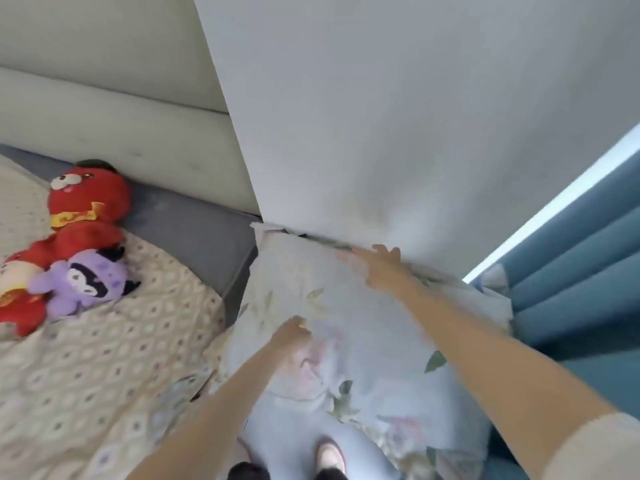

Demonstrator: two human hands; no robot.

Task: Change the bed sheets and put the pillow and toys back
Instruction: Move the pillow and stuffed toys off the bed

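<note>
Left hand point(291, 336) clutches a fold of the pale floral pillow point(346, 327), wedged beside the bed against the white wall point(381, 116); right hand point(375, 263) lies open and flat on its far edge. Risk: one bunched grip slips, the pillow sags floorward.

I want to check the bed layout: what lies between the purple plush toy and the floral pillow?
In the head view, only patterned bedsheet lies between the purple plush toy and the floral pillow.

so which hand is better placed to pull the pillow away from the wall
Probably the left hand: it already grips a fold of the pillow. The right hand lies open at its far edge against the wall.
</note>
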